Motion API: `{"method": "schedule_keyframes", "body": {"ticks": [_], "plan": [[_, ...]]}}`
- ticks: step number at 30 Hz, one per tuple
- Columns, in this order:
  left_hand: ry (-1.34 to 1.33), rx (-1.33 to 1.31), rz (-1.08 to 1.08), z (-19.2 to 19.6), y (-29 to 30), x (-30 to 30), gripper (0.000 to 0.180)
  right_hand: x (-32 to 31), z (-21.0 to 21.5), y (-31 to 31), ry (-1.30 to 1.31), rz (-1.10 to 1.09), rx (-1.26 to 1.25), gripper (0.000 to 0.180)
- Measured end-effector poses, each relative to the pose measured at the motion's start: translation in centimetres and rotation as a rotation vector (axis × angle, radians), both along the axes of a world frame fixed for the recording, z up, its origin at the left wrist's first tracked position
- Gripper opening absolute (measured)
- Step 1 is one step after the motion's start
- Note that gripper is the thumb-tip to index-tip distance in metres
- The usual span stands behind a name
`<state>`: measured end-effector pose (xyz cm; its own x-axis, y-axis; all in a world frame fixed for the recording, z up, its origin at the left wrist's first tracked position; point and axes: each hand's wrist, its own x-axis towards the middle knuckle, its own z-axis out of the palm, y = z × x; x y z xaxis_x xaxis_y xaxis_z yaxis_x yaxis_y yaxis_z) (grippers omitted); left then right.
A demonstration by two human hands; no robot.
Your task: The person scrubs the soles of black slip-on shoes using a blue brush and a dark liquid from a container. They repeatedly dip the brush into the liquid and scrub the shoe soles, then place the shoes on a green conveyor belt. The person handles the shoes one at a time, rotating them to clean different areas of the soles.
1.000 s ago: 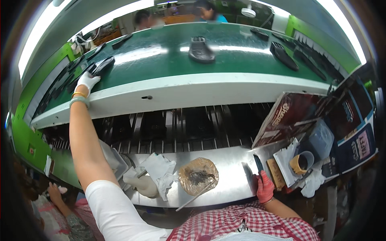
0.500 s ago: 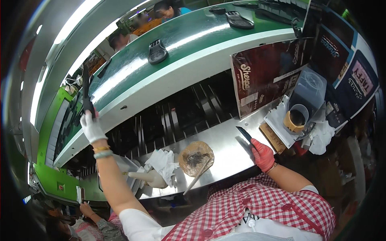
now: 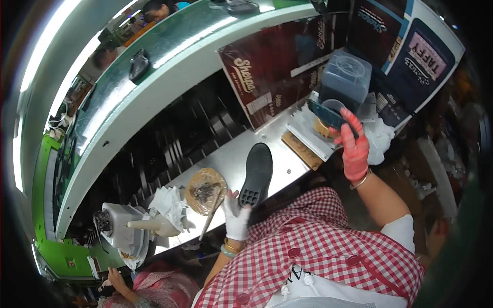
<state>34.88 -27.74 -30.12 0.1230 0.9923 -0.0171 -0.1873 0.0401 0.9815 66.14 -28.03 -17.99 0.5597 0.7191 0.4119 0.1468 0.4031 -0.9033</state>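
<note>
My left hand point(image 3: 236, 216), in a white glove, rests on the heel end of a black shoe sole point(image 3: 256, 174) lying tread-up on the metal worktable point(image 3: 231, 154). My right hand point(image 3: 353, 146), in a red glove, is raised at the right and grips a dark flat tool point(image 3: 328, 115) over a tape roll and a clear plastic container point(image 3: 345, 78). A round dish of dark glue point(image 3: 205, 190) with a stick leaning on it sits just left of the sole.
A white squeeze bottle point(image 3: 154, 224) and crumpled cloth point(image 3: 169, 203) lie at the left. A green conveyor point(image 3: 154, 46) with another shoe part point(image 3: 138, 63) runs behind. Cardboard boxes point(image 3: 277, 72) stand at the back right. Other people sit across and below left.
My left arm came back from the conveyor and laid a black sole on the worktable. My right hand rose to the right with the dark tool. My head turned right.
</note>
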Motion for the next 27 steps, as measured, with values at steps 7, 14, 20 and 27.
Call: {"method": "schedule_keyframes", "body": {"ticks": [7,14,20,27], "plan": [[0.224,-0.059,-0.378,-0.7,2.2,1.5,0.037,6.1,2.6,1.7,-0.002,-0.077,-0.212,0.023],[-0.795,-0.775,-0.363,1.0,3.2,5.5,0.053,8.4,1.4,3.0,-0.275,-0.045,-0.453,0.028],[-0.674,-0.644,-0.317,2.5,3.9,7.0,0.049,8.8,1.4,2.8,-0.148,-0.026,-0.411,0.027],[-0.721,-0.582,-0.339,5.1,3.5,8.3,0.048,9.3,1.4,2.5,-0.078,0.058,-0.439,0.026]]}}
